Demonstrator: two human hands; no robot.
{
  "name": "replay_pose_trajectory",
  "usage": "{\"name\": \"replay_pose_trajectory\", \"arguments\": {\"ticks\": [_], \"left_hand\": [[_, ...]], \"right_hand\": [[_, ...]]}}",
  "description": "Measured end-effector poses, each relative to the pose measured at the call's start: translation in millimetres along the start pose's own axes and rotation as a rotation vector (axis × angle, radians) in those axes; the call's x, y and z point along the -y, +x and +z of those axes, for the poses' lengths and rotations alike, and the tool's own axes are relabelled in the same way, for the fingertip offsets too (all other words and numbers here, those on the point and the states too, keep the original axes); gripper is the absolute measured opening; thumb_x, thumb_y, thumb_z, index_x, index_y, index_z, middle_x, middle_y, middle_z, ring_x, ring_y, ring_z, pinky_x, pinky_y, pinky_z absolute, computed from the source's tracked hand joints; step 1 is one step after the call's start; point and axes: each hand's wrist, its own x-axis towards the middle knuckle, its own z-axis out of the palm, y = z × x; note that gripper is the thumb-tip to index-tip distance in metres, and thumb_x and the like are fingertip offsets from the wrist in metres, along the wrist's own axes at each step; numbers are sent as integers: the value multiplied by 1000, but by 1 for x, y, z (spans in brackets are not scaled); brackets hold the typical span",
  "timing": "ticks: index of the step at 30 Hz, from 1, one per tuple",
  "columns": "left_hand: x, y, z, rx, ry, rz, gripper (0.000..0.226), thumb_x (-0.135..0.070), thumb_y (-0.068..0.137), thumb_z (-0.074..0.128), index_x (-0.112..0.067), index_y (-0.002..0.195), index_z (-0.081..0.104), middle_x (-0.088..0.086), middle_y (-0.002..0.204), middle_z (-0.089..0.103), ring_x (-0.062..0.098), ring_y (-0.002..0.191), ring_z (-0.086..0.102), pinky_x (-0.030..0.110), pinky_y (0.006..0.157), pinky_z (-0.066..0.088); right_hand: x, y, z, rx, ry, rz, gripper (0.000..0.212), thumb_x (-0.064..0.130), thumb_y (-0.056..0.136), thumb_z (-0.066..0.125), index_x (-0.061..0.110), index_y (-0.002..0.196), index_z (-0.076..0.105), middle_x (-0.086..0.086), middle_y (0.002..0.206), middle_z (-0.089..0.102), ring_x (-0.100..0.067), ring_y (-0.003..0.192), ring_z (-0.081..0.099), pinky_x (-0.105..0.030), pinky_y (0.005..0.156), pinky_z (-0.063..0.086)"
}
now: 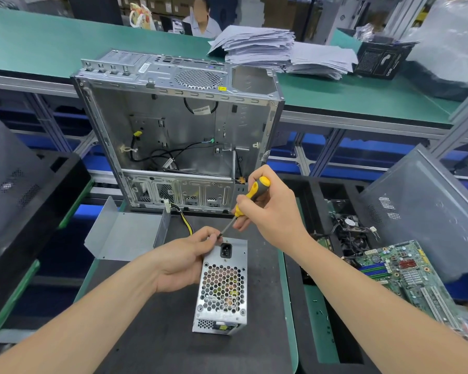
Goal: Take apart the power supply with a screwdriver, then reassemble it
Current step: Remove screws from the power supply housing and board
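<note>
A silver power supply (223,287) with a honeycomb grille and a black socket stands on the dark mat (152,344). My left hand (184,261) grips its upper left side, thumb and forefinger pinched at the top corner. My right hand (268,209) holds a yellow-and-black screwdriver (250,197), tilted, with its tip at the power supply's top left edge next to my left fingertips. Yellow and black wires (187,222) run from behind the unit toward the case. A bent grey metal cover (125,236) lies to the left of it.
An open, gutted computer case (179,125) stands upright behind the mat. A motherboard (405,276) and a small fan (347,222) lie in a black tray at right, beside a grey side panel (427,209). Paper stacks (276,47) sit on the far green bench, where a person sits.
</note>
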Motion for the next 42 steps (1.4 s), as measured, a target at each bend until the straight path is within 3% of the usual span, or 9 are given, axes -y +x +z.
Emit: {"name": "replay_pose_trajectory", "arguments": {"ticks": [8,14,18,24,31,38,42], "left_hand": [[-2,0,-2,4,-17,-17,18,-29,111,42,-17,101,49,22,119,63,35,114,55,67,117,32],[-1,-2,-3,15,-50,-22,21,-28,111,43,-16,96,51,19,112,64,32,105,58,65,116,32],[-1,-1,-4,15,-72,-18,22,-29,110,44,-16,94,53,18,114,61,34,113,54,67,119,28],[-2,-1,-7,13,-53,-20,22,-27,112,42,-16,95,52,15,105,67,31,99,64,61,110,39],[-3,0,-7,0,-51,-32,21,-28,111,43,-17,96,52,17,112,58,33,111,53,64,117,30],[-3,2,-9,11,-59,-39,23,-28,112,41,-16,95,52,16,105,63,31,99,60,60,109,37],[-3,2,-10,3,-64,-43,23,-27,112,42,-17,94,53,16,108,60,32,106,56,61,114,34]], "right_hand": [[0,-1,1,-1,-5,-13,23,18,93,67,13,96,45,-15,68,64,-28,56,75,-57,51,58],[-1,-1,4,9,13,-15,22,15,94,67,15,95,45,-14,69,63,-29,57,75,-57,50,59],[-2,-1,4,27,35,-17,23,16,94,67,16,94,44,-13,70,62,-31,60,76,-57,52,60],[-4,-1,3,12,30,-29,22,18,94,68,18,95,46,-10,69,64,-29,61,77,-52,52,61],[-5,0,3,11,41,-30,22,19,93,68,19,95,46,-14,70,66,-30,61,77,-51,52,62],[-5,2,3,35,57,-22,22,18,91,68,19,94,46,-17,72,66,-31,62,77,-53,53,62],[-4,4,1,66,93,-5,22,20,88,67,21,91,46,-18,71,66,-35,65,77,-57,55,62]]}}
